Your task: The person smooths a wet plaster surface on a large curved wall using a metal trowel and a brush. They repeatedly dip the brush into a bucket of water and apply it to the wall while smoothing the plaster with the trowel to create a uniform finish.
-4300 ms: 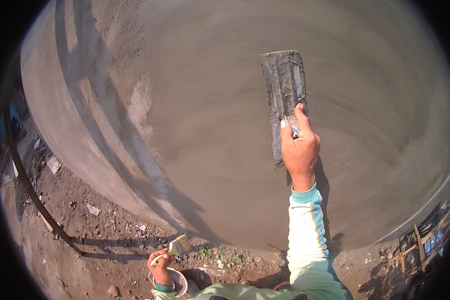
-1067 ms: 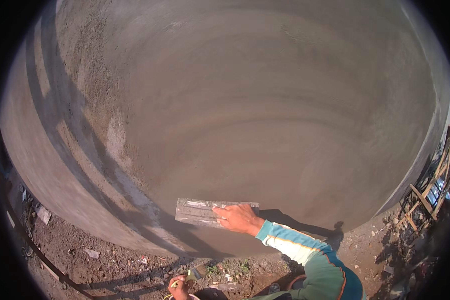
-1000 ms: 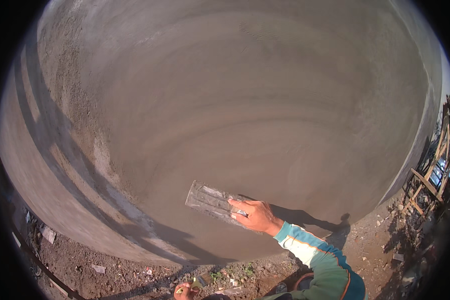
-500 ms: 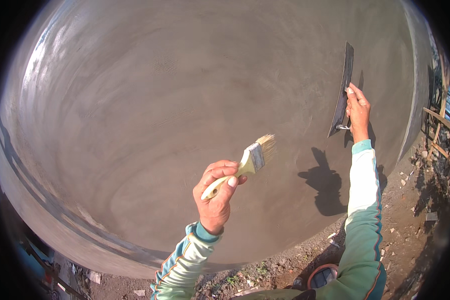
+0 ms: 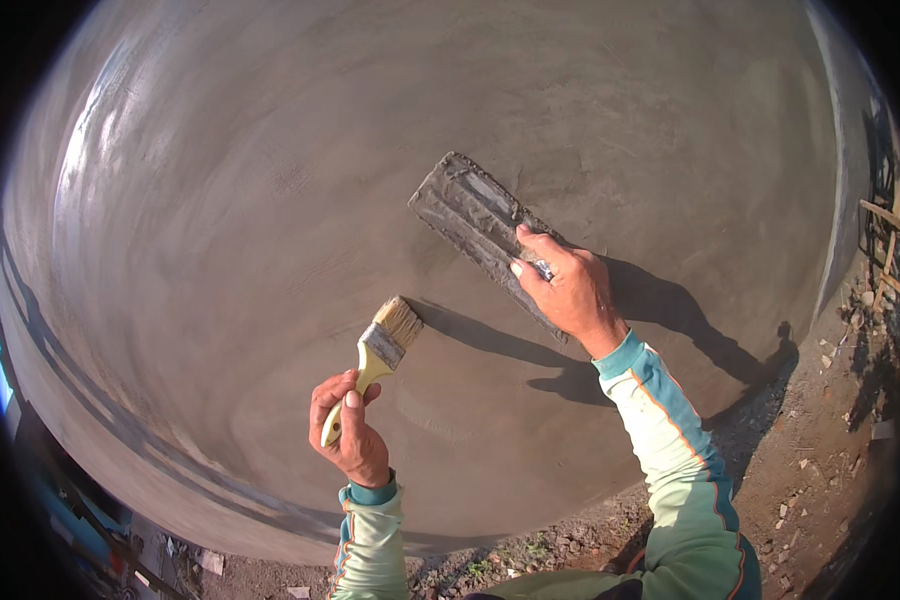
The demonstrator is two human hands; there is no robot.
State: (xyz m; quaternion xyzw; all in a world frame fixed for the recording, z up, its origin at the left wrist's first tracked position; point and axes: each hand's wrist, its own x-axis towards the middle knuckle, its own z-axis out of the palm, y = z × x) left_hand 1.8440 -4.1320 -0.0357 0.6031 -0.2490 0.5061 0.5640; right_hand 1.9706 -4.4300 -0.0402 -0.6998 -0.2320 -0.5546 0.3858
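Observation:
A broad wall of smooth grey cement plaster (image 5: 220,250) fills most of the view. My right hand (image 5: 568,290) grips a long rectangular plastering trowel (image 5: 485,215) by its handle. The trowel's back is caked with cement, and its blade lies slanted along the plaster, at or close to the surface. Lower and to the left, my left hand (image 5: 350,430) is closed round the pale handle of a flat paintbrush (image 5: 386,340). The brush points up and right, its light bristles apart from the trowel. Whether the bristles touch the wall I cannot tell.
Brown soil (image 5: 780,520) with stones and rubble runs along the wall's foot at the lower right. Wooden sticks (image 5: 885,217) stand past the wall's right edge. Dark shadows of my arms and tools fall across the plaster.
My right hand has brought the trowel left across the wall, turning it from edge-on and nearly upright to a flatter slant. My left hand, with the paintbrush, has moved left and down.

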